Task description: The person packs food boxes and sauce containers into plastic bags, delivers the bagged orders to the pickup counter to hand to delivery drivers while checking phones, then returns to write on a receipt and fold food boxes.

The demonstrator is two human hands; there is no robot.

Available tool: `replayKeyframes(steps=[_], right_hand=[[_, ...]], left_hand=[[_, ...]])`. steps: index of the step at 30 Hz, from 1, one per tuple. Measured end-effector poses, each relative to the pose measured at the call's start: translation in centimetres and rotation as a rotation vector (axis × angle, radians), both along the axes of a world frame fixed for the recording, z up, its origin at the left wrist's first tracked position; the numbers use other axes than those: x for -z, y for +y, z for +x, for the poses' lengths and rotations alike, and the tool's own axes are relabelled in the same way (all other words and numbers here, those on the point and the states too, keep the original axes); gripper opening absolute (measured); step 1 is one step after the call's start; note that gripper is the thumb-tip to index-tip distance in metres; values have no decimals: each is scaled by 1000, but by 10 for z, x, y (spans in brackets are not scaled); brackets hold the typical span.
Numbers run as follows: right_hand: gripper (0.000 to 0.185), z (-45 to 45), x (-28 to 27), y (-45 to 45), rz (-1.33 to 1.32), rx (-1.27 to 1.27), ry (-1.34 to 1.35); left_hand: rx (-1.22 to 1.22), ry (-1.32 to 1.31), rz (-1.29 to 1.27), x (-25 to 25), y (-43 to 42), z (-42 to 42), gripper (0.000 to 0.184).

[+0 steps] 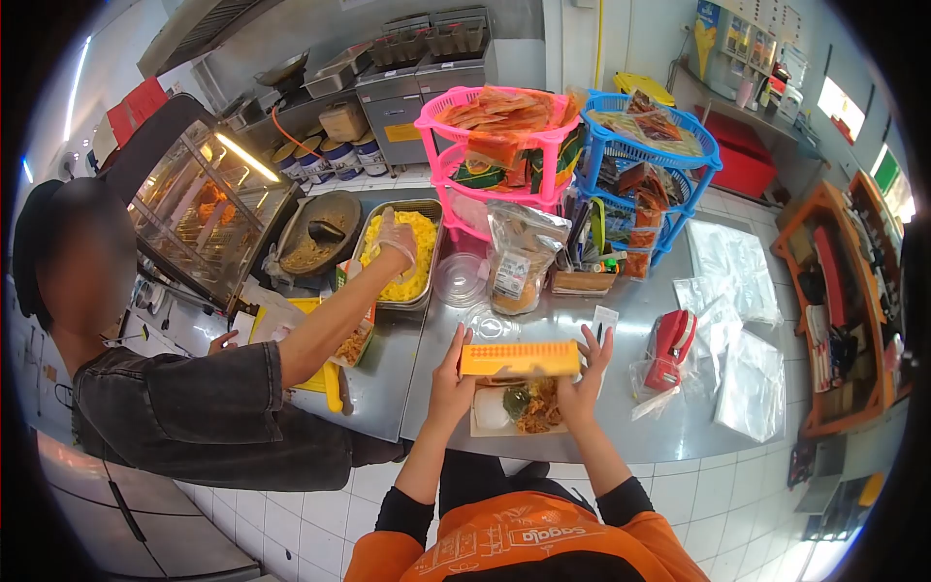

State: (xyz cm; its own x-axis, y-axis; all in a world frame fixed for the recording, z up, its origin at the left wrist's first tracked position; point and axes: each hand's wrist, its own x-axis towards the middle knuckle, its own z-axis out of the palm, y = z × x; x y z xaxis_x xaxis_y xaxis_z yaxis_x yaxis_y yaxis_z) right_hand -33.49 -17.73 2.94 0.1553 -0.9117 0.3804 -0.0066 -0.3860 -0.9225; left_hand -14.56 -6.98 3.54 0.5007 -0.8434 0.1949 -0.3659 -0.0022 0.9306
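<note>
A paper meal box (478, 430) lies on the steel table in front of me, with white rice (492, 407), dark greens (516, 402) and brown shredded food (543, 412) inside. Its yellow-orange patterned lid (520, 359) stands raised above the food. My left hand (451, 380) grips the lid's left end, and my right hand (582, 380) holds its right end with the upper fingers stretched along it. Whether the lid is joined to the box is hard to see. Clear plastic lids (463, 279) lie just beyond.
At my left a co-worker's gloved hand (396, 238) reaches into a tray of yellow food (419, 242). Pink (438, 179) and blue (706, 165) racks hold packets. A silver pouch (524, 257), red tape dispenser (671, 349) and plastic bags (752, 383) are on the table.
</note>
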Motion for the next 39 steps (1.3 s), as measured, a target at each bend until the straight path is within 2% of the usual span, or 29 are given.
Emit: replayKeyframes(steps=[3, 4, 7, 10, 13, 15, 18, 21, 24, 26, 27, 29, 32, 34, 39], right_hand=[[67, -21, -3, -29, -38, -300, 301], [64, -25, -11, -31, 49, -331, 279], [68, -46, -24, -38, 60, -550, 322], [64, -66, -18, -17, -112, -557, 450], [53, -87, 22, -1, -347, -607, 520], [52, -89, 27, 4, -497, -611, 520], [47, -81, 33, 8, -468, -488, 499], [54, -61, 27, 6, -348, -346, 342], [63, -39, 22, -3, -235, -149, 499], [67, -36, 8, -17, -230, -199, 526], [69, -34, 2, -23, -234, -224, 533], [60, -46, 12, -36, -311, -347, 562], [50, -64, 42, -43, -473, -519, 577], [42, -74, 46, -38, -599, -608, 578], [44, -84, 46, -22, -596, -633, 755]], left_hand=[[94, 22, 151, -18, 4, 15, 75], [128, 57, 218, -28, 8, 16, 76], [179, 104, 72, -42, 22, 14, 79], [175, -341, 135, -14, 49, 6, 75], [261, -529, -6, 21, 72, 3, 65], [248, -534, -32, 34, 77, 1, 58], [139, -438, -54, 37, 78, -10, 52], [-39, -436, -34, 36, 60, -18, 42], [-189, -358, 4, 33, 34, -17, 32], [-279, -261, -18, 31, 19, -15, 26], [-242, -287, -7, 32, 20, -12, 27], [-169, -339, 14, 40, 24, 2, 28], [21, -442, -162, 63, 38, 18, 31], [74, -540, -131, 67, 48, 24, 33], [157, -713, 4, 65, 69, 27, 34]])
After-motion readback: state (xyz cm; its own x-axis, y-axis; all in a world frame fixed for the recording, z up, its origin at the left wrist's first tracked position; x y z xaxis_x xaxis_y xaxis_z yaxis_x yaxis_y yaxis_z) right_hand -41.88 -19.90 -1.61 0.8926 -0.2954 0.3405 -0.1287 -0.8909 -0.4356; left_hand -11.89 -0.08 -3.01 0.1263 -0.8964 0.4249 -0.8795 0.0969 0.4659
